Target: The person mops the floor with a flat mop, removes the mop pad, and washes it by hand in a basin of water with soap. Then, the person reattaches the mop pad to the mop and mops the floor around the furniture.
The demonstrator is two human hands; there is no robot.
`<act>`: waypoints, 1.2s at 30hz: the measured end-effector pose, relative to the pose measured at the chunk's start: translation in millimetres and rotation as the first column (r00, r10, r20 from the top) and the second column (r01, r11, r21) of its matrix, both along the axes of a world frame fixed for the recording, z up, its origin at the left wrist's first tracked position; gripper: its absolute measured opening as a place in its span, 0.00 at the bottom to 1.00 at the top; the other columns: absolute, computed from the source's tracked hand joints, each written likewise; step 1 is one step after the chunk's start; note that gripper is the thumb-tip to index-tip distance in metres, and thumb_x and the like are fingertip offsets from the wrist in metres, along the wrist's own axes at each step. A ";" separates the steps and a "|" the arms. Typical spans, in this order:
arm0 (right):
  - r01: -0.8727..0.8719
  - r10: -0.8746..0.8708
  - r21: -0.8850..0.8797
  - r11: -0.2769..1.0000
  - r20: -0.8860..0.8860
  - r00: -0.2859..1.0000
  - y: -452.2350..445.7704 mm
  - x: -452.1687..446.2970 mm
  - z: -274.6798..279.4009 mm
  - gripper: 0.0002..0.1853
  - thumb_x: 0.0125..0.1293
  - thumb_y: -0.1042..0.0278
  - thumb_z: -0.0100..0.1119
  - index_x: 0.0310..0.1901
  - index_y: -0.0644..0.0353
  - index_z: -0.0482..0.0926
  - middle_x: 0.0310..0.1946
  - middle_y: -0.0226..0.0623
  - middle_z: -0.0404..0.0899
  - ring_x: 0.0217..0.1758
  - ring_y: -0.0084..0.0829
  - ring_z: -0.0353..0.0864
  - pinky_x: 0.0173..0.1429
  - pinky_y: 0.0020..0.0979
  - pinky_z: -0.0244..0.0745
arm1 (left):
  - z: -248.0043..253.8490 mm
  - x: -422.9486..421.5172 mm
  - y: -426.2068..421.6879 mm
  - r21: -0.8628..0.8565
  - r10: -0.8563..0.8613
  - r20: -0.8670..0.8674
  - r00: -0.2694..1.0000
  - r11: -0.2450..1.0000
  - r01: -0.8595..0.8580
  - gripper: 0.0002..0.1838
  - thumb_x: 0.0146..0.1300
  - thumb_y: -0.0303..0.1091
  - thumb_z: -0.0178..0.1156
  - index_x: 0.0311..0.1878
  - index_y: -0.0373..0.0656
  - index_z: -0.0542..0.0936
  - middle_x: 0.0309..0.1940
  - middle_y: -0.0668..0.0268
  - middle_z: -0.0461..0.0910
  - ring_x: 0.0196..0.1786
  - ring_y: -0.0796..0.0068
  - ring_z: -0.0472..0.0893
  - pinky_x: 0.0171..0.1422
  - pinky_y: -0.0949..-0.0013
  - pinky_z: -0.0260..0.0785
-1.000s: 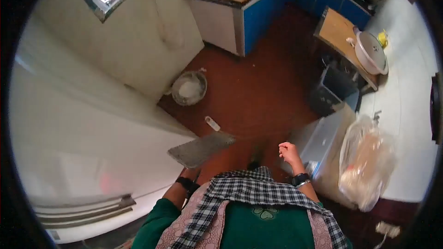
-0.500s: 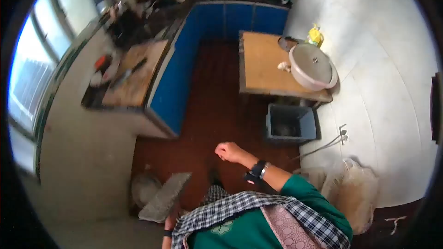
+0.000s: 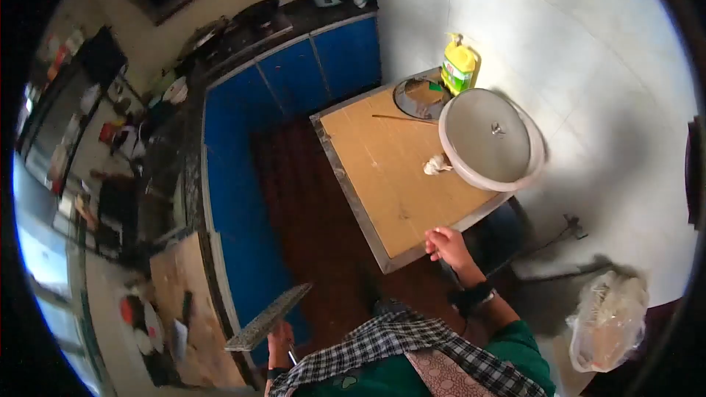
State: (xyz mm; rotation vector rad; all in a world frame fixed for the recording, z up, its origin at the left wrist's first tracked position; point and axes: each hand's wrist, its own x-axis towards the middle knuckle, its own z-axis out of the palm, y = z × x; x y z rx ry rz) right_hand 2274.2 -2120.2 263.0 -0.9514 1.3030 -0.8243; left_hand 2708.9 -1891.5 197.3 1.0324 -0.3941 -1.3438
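My left hand [image 3: 279,340] grips a flat grey speckled slab [image 3: 271,319] at the lower left, holding it tilted above the floor. A thin shiny bar [image 3: 293,356] shows by that hand; I cannot tell what it belongs to. My right hand [image 3: 446,245] is at the near right edge of the wooden table [image 3: 382,176], its fingers curled in with nothing visible in them. Beyond it on the tabletop lies a small whitish lump [image 3: 435,165], possibly garlic. A pink basin [image 3: 450,148] with a lid [image 3: 485,132] over it stands to the right of that.
A yellow bottle [image 3: 457,66], a round dark-rimmed lid [image 3: 419,97] and a chopstick-like stick [image 3: 403,118] are at the table's back. Blue cabinets [image 3: 283,77] line the left and far sides. A cutting board [image 3: 195,301] bears a knife [image 3: 182,327]. A plastic bag [image 3: 609,323] is at right.
My view has swung right and closer to the table. My right hand has come from over the floor to the table's edge. The slab is raised and seen more edge-on, still in my left hand.
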 end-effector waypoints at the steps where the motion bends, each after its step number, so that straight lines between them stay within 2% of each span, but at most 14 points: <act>1: -0.053 0.056 -0.033 0.998 0.077 0.995 -26.8 13.2 -11.3 0.10 0.63 0.64 0.52 0.38 0.63 0.76 0.24 0.29 0.75 0.22 0.20 0.75 0.23 0.20 0.71 | 12.2 16.1 -15.0 0.039 -0.023 0.024 0.999 0.999 0.022 0.12 0.64 0.39 0.48 0.39 0.40 0.72 0.16 0.64 0.69 0.17 0.72 0.69 0.19 0.69 0.62; 4: 0.033 -0.019 -0.084 0.996 0.165 0.986 -89.6 60.7 -7.4 0.11 0.63 0.65 0.51 0.39 0.63 0.75 0.23 0.28 0.74 0.21 0.19 0.74 0.22 0.20 0.68 | 28.8 50.8 -88.5 0.309 -0.123 0.455 0.882 0.951 -0.027 0.10 0.64 0.41 0.50 0.36 0.45 0.68 0.19 0.68 0.68 0.16 0.78 0.65 0.17 0.74 0.59; 5: 0.006 0.011 -0.141 0.990 0.115 0.993 -106.6 72.7 9.4 0.11 0.64 0.65 0.50 0.40 0.63 0.74 0.24 0.29 0.74 0.23 0.19 0.75 0.23 0.20 0.68 | 34.5 73.2 -113.4 0.433 -0.093 0.081 0.992 0.900 0.049 0.11 0.63 0.43 0.52 0.35 0.46 0.67 0.19 0.70 0.66 0.16 0.80 0.65 0.17 0.75 0.58; 6: -0.027 0.040 -0.198 0.980 0.063 0.997 -124.5 80.4 25.0 0.11 0.65 0.65 0.49 0.42 0.63 0.74 0.25 0.29 0.73 0.25 0.19 0.75 0.24 0.20 0.69 | 31.5 80.2 -135.7 0.435 -0.116 0.068 0.991 0.897 0.075 0.11 0.63 0.43 0.52 0.35 0.46 0.67 0.19 0.70 0.66 0.16 0.80 0.65 0.17 0.75 0.58; 8: 0.026 -0.008 -0.251 0.968 0.074 0.997 -165.0 88.8 32.0 0.11 0.65 0.65 0.49 0.42 0.63 0.74 0.25 0.30 0.73 0.25 0.19 0.75 0.24 0.20 0.69 | 21.9 89.6 -183.1 0.330 -0.030 0.375 0.927 0.938 -0.103 0.11 0.64 0.44 0.51 0.38 0.46 0.69 0.19 0.72 0.65 0.17 0.82 0.65 0.16 0.75 0.57; 14: 0.312 -0.231 -0.216 0.925 0.331 0.915 -278.8 48.4 53.4 0.12 0.64 0.68 0.49 0.48 0.62 0.71 0.31 0.33 0.75 0.28 0.23 0.77 0.28 0.22 0.72 | 21.0 133.3 -320.4 0.359 -0.200 0.198 0.960 0.926 0.119 0.17 0.61 0.47 0.53 0.47 0.46 0.70 0.16 0.71 0.64 0.14 0.82 0.64 0.15 0.75 0.56; 16: 0.446 -0.359 -0.299 0.844 0.303 0.883 -323.9 23.0 67.6 0.14 0.62 0.69 0.50 0.50 0.61 0.69 0.34 0.35 0.76 0.30 0.27 0.78 0.29 0.26 0.74 | 4.8 151.1 -387.8 0.523 -0.360 0.431 0.827 0.847 0.095 0.19 0.60 0.50 0.53 0.46 0.45 0.70 0.15 0.70 0.64 0.12 0.81 0.63 0.14 0.74 0.57; 18: 0.460 -0.216 -0.175 0.871 0.705 0.676 -387.1 -29.5 37.0 0.17 0.61 0.69 0.50 0.52 0.61 0.67 0.36 0.39 0.76 0.32 0.31 0.79 0.30 0.31 0.76 | -11.3 163.4 -425.1 0.466 -0.217 0.548 0.808 0.881 -0.080 0.19 0.60 0.50 0.52 0.44 0.45 0.70 0.13 0.70 0.63 0.12 0.81 0.63 0.13 0.74 0.57; 21: 0.597 -0.420 -0.196 0.778 0.544 0.726 -475.5 -73.4 49.9 0.16 0.56 0.66 0.57 0.45 0.62 0.71 0.32 0.37 0.77 0.31 0.30 0.80 0.30 0.30 0.76 | -10.8 181.9 -506.3 0.573 -0.419 0.455 0.786 0.813 0.103 0.19 0.60 0.50 0.51 0.43 0.44 0.69 0.11 0.69 0.63 0.11 0.80 0.63 0.12 0.74 0.58; 22: 0.504 -0.594 -0.578 0.642 0.042 0.804 -524.4 -101.9 13.6 0.18 0.56 0.64 0.57 0.46 0.61 0.70 0.31 0.37 0.78 0.31 0.31 0.80 0.29 0.32 0.76 | -12.5 190.7 -525.4 0.582 -0.438 0.446 0.780 0.804 0.119 0.19 0.60 0.50 0.51 0.43 0.44 0.69 0.11 0.69 0.63 0.11 0.80 0.63 0.12 0.74 0.58; 23: 0.169 -0.746 -0.814 0.555 -0.398 0.534 -559.6 -121.0 -2.8 0.19 0.56 0.62 0.57 0.48 0.61 0.69 0.31 0.37 0.78 0.31 0.33 0.80 0.28 0.33 0.76 | -16.3 196.1 -542.7 0.580 -0.479 0.449 0.754 0.798 0.163 0.19 0.61 0.50 0.51 0.43 0.43 0.70 0.11 0.68 0.63 0.10 0.79 0.63 0.12 0.74 0.58; 26: 0.402 -0.731 -0.748 0.527 -0.158 0.664 -623.3 -120.7 17.8 0.19 0.58 0.55 0.53 0.47 0.57 0.68 0.30 0.36 0.79 0.32 0.35 0.80 0.27 0.36 0.76 | -20.0 224.6 -582.6 0.473 -0.546 0.388 0.743 0.810 0.348 0.19 0.61 0.51 0.51 0.41 0.43 0.70 0.09 0.68 0.61 0.09 0.79 0.62 0.11 0.74 0.57; 27: 0.790 -0.755 -0.333 0.514 0.261 0.601 -605.3 -64.4 89.5 0.17 0.61 0.51 0.47 0.45 0.55 0.68 0.33 0.36 0.77 0.32 0.35 0.80 0.28 0.37 0.75 | -23.5 234.3 -594.8 0.350 -0.566 0.319 0.760 0.816 0.461 0.19 0.61 0.51 0.52 0.40 0.43 0.71 0.08 0.69 0.60 0.08 0.78 0.61 0.10 0.74 0.56; 36: 0.858 -0.812 -0.250 0.450 0.287 0.509 -699.7 -93.3 61.8 0.23 0.61 0.49 0.49 0.51 0.55 0.63 0.42 0.41 0.72 0.37 0.39 0.78 0.33 0.44 0.76 | -50.6 296.0 -659.0 0.579 -0.289 0.251 0.924 0.810 0.096 0.16 0.60 0.49 0.54 0.38 0.45 0.72 0.07 0.68 0.61 0.07 0.77 0.61 0.08 0.72 0.53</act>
